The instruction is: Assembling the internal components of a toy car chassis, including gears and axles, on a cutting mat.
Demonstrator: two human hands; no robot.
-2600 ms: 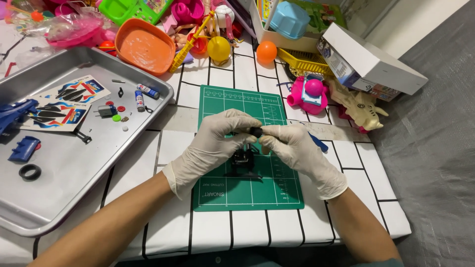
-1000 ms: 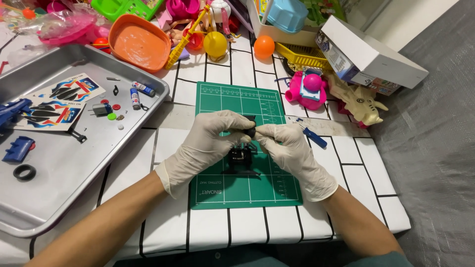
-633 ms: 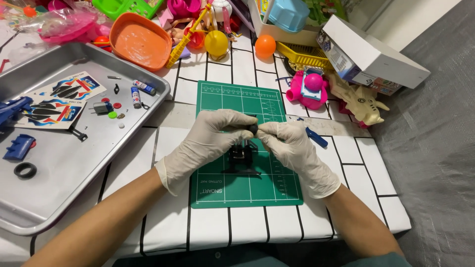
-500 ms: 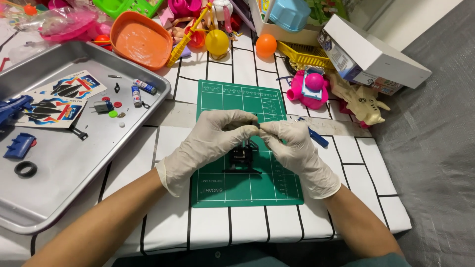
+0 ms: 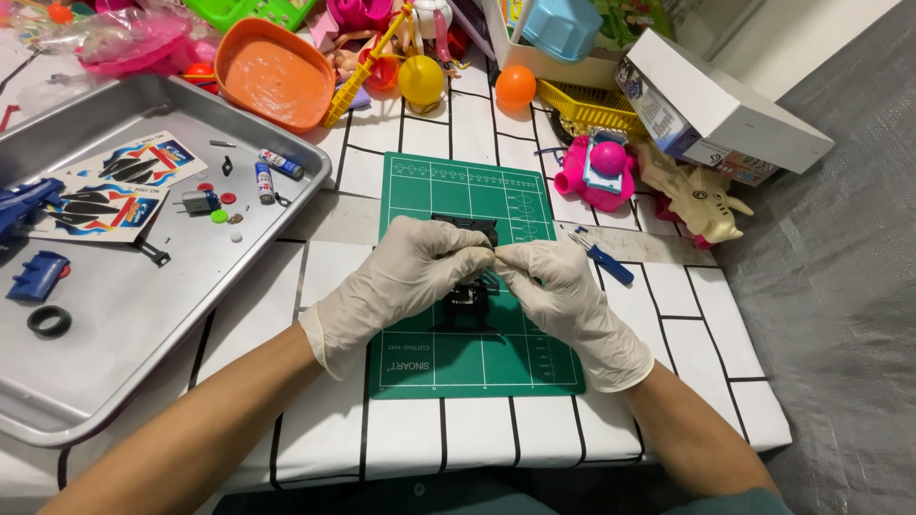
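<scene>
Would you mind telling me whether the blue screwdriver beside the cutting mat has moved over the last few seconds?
No. The blue screwdriver lies in the same spot by the green cutting mat's right edge; only the camera shifted slightly.

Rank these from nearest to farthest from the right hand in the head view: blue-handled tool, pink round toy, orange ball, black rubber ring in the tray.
From the right hand:
1. Blue-handled tool, just beyond it on the right, lying on the table.
2. Pink round toy, farther back on the right.
3. Orange ball, at the back among the toys.
4. Black rubber ring, far left, in the metal tray.
</scene>
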